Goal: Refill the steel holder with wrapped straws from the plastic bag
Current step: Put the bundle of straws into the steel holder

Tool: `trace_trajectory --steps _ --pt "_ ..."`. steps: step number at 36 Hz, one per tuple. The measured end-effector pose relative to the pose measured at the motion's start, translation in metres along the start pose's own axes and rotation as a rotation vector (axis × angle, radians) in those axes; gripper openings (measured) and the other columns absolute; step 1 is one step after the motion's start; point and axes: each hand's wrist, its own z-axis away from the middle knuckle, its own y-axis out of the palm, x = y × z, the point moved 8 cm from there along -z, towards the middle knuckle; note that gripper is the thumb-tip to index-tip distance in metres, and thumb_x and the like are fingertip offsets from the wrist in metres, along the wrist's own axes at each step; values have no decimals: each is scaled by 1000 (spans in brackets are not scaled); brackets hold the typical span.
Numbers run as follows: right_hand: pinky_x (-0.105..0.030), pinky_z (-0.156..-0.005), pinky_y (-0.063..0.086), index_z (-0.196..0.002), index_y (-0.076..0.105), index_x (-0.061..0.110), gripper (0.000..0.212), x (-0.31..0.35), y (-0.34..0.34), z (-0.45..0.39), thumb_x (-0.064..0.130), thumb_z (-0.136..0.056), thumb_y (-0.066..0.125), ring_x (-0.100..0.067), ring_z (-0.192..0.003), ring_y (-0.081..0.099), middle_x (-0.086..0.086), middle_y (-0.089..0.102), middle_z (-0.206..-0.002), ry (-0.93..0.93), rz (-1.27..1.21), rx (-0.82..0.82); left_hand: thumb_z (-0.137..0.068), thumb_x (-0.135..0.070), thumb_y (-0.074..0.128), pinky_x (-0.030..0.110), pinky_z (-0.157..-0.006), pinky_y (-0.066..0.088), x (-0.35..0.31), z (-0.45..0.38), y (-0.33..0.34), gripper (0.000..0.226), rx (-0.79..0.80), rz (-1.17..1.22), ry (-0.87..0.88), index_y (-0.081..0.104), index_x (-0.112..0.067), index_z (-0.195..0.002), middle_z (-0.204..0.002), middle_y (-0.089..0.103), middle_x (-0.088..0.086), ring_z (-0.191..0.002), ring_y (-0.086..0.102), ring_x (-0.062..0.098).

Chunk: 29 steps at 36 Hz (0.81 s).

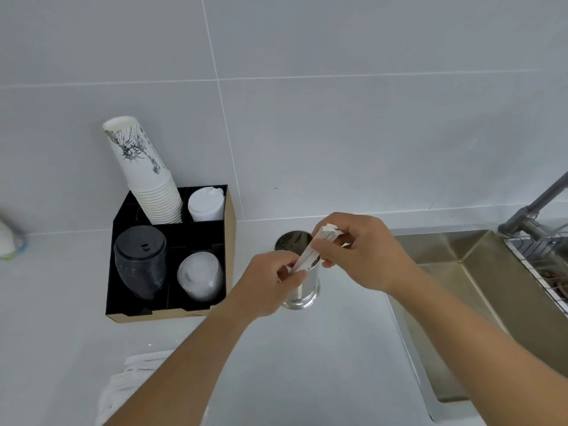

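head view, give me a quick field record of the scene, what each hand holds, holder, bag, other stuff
left hand: grip shut on lower end of the bundle of white paper-wrapped straws
right hand: grip shut on upper end of the same bundle
bundle: tilted, in front of the holder's mouth
shiny steel cylindrical holder: upright on white counter
clear plastic bag of straws: lying near left, partly hidden by forearm
black cup-and-lid organiser: left of holder
steel sink: right

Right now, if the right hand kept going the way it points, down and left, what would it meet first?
Probably the left hand, gripping the straws' other end; the holder sits just beneath. Depth is unclear.
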Motion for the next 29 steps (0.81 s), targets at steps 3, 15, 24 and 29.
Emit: trace_trajectory --steps 3,15,24,29 --pt "-43 -65 56 -78 68 30 17 4 -8 -5 13 -84 68 -18 -65 67 8 69 -74 -29 49 -14 -82 -28 63 15 -53 36 -3 -17 -5 8 20 -29 15 65 -28 -75 -57 49 -11 -55 43 6" --pt "-29 -55 50 -71 64 38 27 -38 -10 -13 14 -83 69 -17 -57 61 5 64 -62 30 138 -59 -82 -27 67 14 -50 35 22 -54 20 22 245 -193 -119 57 -40 -67 -55 48 -13 -50 43 3" --pt "-17 -51 35 -75 68 22 13 -63 12 -24 12 -81 63 -8 -55 47 11 52 -56 4 301 44 -84 -25 66 20 -59 43 34 -65 35 8 334 -305 -169 67 -32 -81 -71 64 -12 -62 53 5" --pt "-27 -56 41 -79 68 22 11 -73 21 -27 14 -82 61 -14 -60 51 5 61 -66 33 354 61 -85 -24 65 16 -53 36 36 -65 37 11 341 -324 -161 67 -32 -77 -64 60 -13 -55 50 4"
